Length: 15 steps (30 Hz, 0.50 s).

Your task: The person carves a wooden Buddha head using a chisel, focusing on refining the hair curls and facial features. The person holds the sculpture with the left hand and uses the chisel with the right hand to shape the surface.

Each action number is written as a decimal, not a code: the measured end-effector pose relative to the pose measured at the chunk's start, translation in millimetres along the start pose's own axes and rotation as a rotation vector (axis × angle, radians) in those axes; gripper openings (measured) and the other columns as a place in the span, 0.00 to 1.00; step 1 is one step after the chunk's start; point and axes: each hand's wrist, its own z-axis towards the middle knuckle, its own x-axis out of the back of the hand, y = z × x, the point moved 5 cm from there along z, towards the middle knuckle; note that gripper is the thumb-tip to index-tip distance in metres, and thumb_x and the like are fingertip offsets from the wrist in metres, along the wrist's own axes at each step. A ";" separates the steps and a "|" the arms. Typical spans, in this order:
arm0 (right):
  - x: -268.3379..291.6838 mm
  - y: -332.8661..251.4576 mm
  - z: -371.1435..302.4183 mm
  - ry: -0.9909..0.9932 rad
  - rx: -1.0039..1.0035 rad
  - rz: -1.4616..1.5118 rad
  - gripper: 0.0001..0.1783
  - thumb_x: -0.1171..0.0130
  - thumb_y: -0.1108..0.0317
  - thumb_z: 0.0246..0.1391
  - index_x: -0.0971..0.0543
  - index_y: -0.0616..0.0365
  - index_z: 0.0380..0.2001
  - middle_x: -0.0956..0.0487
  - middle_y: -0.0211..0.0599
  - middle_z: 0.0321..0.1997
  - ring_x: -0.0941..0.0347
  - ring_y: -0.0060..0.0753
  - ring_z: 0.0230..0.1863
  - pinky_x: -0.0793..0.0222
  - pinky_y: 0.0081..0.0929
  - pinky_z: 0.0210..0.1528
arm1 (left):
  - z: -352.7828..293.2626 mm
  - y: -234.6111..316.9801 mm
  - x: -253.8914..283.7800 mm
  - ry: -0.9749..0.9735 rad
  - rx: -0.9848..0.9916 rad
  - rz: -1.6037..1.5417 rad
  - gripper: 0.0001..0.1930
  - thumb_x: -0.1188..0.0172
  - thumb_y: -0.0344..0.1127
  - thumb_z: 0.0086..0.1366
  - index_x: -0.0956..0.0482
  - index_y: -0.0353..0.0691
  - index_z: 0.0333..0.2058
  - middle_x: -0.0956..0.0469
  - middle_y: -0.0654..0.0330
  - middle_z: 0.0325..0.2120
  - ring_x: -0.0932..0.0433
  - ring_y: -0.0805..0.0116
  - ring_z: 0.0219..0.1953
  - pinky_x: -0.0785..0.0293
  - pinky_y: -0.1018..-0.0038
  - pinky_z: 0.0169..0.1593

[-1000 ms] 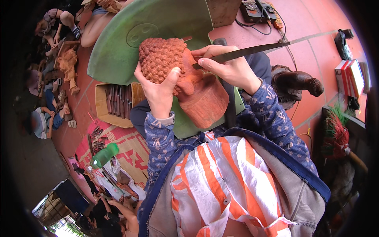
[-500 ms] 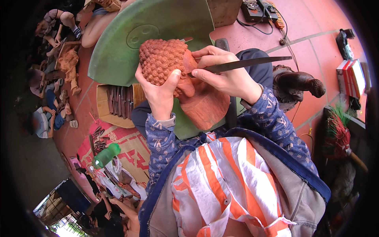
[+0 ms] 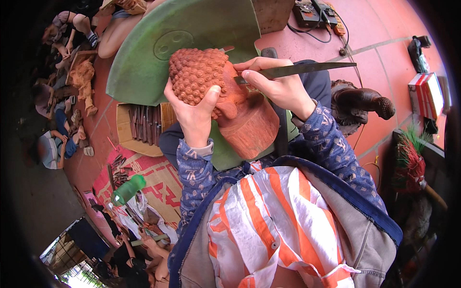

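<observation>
A reddish-brown carved wooden head (image 3: 198,77) with rows of round curls and a long ear rests tilted in front of me, its smooth block-like neck (image 3: 252,129) toward me. My left hand (image 3: 194,113) is closed round the curled side, thumb pressed near the ear. In my right hand (image 3: 273,81) I grip a long dark flat file (image 3: 312,68). One end of the file lies against the wood by the cheek, while the other sticks out to the right. The face side is mostly hidden.
A green curved plastic sheet (image 3: 139,62) lies beneath the head. To the left stands a cardboard box (image 3: 126,127) of chisels, with a green bottle (image 3: 128,189) nearby. A dark carved figure (image 3: 365,102) and a power unit with cables (image 3: 307,14) are right. Other people sit at left.
My right hand has shifted slightly up and away from the ear, taking the file from beside it onto the cheek area. The left hand and the head stay nearly still.
</observation>
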 end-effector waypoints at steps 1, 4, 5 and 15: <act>-0.4 1.0 -0.1 -0.016 -0.033 0.016 0.12 0.37 0.67 0.58 0.17 0.68 0.34 0.16 0.41 0.34 0.22 0.23 0.34 0.25 0.25 0.38 | -0.1 -0.1 0.0 -0.002 0.003 -0.006 0.48 0.25 0.36 0.53 0.47 0.30 0.64 0.35 0.47 0.57 0.31 0.61 0.58 0.34 0.64 0.63; -2.3 -5.1 0.0 -0.054 0.020 -0.090 0.11 0.37 0.68 0.59 0.17 0.67 0.35 0.16 0.41 0.41 0.23 0.21 0.36 0.26 0.23 0.39 | -0.5 -1.4 0.8 0.005 0.000 0.014 0.48 0.25 0.35 0.53 0.47 0.30 0.64 0.35 0.47 0.57 0.31 0.60 0.58 0.33 0.63 0.63; -5.4 -14.6 -0.8 -0.063 0.134 -0.226 0.10 0.36 0.67 0.58 0.17 0.66 0.34 0.16 0.42 0.41 0.23 0.23 0.35 0.27 0.25 0.39 | -0.5 -0.8 1.0 0.005 -0.002 0.020 0.48 0.25 0.36 0.52 0.47 0.30 0.64 0.35 0.47 0.58 0.31 0.60 0.58 0.33 0.63 0.63; -4.1 -14.9 6.4 -0.119 0.047 -0.241 0.11 0.40 0.69 0.61 0.18 0.70 0.38 0.16 0.38 0.40 0.24 0.18 0.37 0.26 0.20 0.42 | 0.0 -0.6 0.6 0.005 0.000 -0.002 0.48 0.24 0.37 0.52 0.47 0.30 0.64 0.35 0.46 0.58 0.31 0.60 0.58 0.33 0.64 0.63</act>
